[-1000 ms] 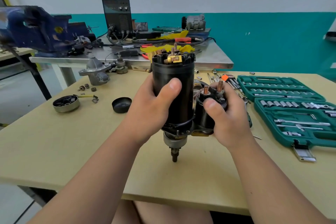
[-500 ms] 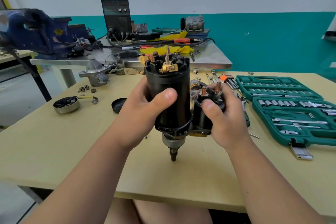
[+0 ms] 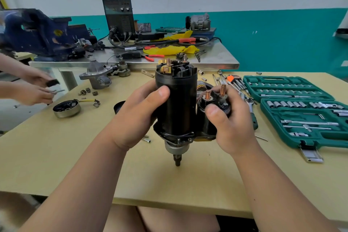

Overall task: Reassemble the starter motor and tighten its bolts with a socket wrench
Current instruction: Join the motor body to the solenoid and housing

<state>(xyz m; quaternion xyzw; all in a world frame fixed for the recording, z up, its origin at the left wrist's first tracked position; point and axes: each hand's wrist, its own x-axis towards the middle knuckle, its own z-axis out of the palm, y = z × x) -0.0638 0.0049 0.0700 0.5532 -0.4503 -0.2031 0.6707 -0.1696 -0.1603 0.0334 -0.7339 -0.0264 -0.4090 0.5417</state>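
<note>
**A:** Where's the starter motor (image 3: 177, 103) sitting?

**B:** It isn't lying down at all. It stands upright above the worktop (image 3: 56, 156), shaft (image 3: 177, 160) pointing down. I can't tell whether the tip touches the surface.

**A:** And what's holding it?

**B:** Both hands. The left grip (image 3: 135, 117) wraps the black body, thumb across the front. The right grip (image 3: 231, 128) is curled round the solenoid (image 3: 204, 124) beside it, thumb just under the copper studs (image 3: 223, 88).

**A:** So what worries you?

**B:** The top is bare. The brush holder (image 3: 173, 68) is exposed, and the silver end cover (image 3: 66, 108) lies well off to the left. I reckon a knock or a tilt up there could unseat a brush or a spring.

**A:** And the bottom?

**B:** The nose housing (image 3: 96, 77) stands far back on the worktop, with small gears (image 3: 87, 91) loose near it. Nothing supports the shaft end, so a slack hold might let the inner parts slide, or the whole unit drop. Forget those gears and it goes together wrong.

**A:** The wrench?

**B:** It's in the socket set (image 3: 301, 118) on the right, untouched. Reaching for it means freeing one grip, and a one-sided hold on something this top-heavy may let it topple. Another person's hands (image 3: 33, 96) are busy at the left edge too, near enough to the loose parts to scatter them.
</note>
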